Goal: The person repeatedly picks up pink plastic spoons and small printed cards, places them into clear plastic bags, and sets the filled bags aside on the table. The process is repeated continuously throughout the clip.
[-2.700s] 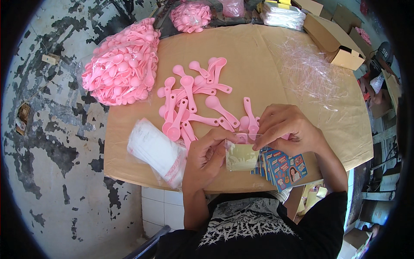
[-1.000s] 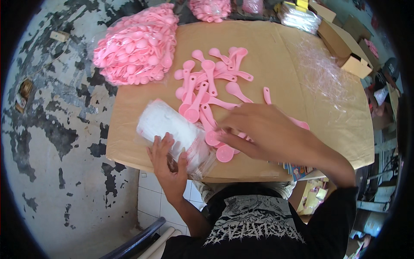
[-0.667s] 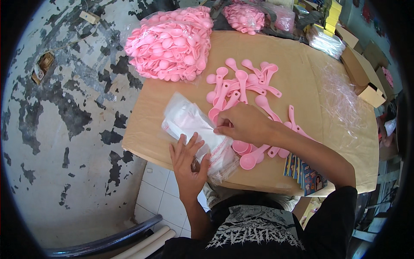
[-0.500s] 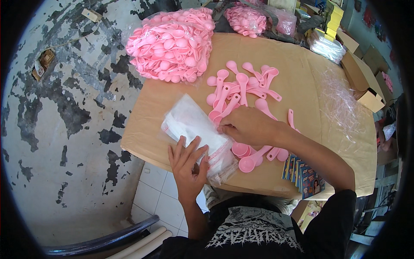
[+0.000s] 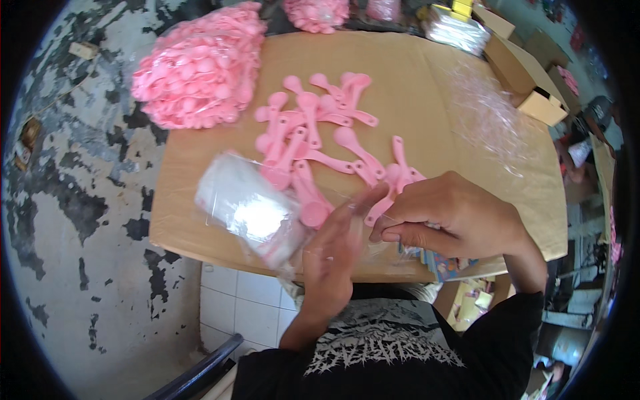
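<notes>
Right now the fingers (image 5: 383, 235) of the right hand (image 5: 453, 223) are curled in and pinching something small near the front edge of the surface (image 5: 427, 87). It looks like the edge of a clear plastic bag together with a pink spoon (image 5: 379, 208), though the fold of the knuckles hides the exact grip. The left hand (image 5: 330, 263) meets it from below with fingers stretched out and held close together, their tips at the same film; whether they pinch it or only steady it I cannot tell.

Just left of the hands lies a stack of clear bags (image 5: 250, 210), slightly tilted and hanging partly over the front edge. Beyond the fingers a loose scatter of pink spoons (image 5: 313, 133) is spread across the middle of the cardboard-covered surface, and a much larger heap of pink spoons (image 5: 200, 67) sits at the far left corner. Crumpled clear film (image 5: 487, 107) lies to the right, with cardboard boxes (image 5: 527, 67) past it.

Judging by this, the bagging has far to go: one spoon appears in hand, many lie loose, and the big heap looks untouched. No filled bags are clearly visible.
</notes>
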`<action>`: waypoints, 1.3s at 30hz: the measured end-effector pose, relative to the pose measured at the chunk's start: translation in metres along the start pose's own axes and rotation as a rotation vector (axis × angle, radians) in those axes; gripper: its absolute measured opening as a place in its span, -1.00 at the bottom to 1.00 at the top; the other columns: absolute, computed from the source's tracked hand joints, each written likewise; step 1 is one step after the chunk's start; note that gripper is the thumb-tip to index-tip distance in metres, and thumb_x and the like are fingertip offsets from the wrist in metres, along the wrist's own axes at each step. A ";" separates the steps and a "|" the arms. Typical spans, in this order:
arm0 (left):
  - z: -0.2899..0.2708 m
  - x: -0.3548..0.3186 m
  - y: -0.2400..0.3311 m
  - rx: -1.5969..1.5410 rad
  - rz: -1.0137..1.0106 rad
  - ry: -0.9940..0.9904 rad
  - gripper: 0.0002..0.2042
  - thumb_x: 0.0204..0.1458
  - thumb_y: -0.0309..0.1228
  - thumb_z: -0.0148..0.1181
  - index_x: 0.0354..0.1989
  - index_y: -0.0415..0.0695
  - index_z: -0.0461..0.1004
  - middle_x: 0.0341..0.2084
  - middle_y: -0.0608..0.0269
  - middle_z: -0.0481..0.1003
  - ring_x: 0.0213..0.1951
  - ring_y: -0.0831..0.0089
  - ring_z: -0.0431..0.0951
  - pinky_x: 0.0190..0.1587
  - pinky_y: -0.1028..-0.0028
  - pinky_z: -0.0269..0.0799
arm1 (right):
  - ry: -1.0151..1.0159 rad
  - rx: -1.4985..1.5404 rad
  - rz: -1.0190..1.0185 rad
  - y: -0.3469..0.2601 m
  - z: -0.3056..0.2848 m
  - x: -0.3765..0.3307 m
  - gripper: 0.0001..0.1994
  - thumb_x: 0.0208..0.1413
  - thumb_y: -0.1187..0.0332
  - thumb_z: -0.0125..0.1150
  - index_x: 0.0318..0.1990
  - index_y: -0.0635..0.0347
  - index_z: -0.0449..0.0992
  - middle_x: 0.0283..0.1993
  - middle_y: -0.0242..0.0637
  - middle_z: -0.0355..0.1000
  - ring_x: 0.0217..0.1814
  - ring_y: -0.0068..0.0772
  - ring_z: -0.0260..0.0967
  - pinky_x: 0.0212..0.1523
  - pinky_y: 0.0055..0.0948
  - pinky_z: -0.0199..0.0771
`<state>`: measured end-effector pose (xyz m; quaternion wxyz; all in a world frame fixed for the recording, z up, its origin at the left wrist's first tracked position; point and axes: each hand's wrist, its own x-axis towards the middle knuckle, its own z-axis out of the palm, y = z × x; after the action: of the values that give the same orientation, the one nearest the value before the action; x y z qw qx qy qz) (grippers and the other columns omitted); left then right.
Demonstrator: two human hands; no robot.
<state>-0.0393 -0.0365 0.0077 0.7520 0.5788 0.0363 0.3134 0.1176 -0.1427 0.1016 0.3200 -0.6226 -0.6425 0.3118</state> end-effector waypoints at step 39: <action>0.034 0.028 -0.048 -0.527 -0.103 0.330 -0.77 0.15 -0.48 0.15 -0.11 -0.37 0.38 -0.14 -0.05 0.51 -0.04 0.19 0.55 0.08 0.24 0.50 | 0.673 0.128 0.176 0.052 0.020 -0.064 -0.90 0.20 0.49 0.13 -0.19 0.34 0.46 -0.53 -0.34 0.45 -0.62 -0.68 0.38 -0.61 -0.62 0.35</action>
<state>0.0175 -0.0576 -0.0151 0.8749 0.3027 0.1046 0.3631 0.1345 -0.2054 0.0465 0.5241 -0.7221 -0.4239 0.1555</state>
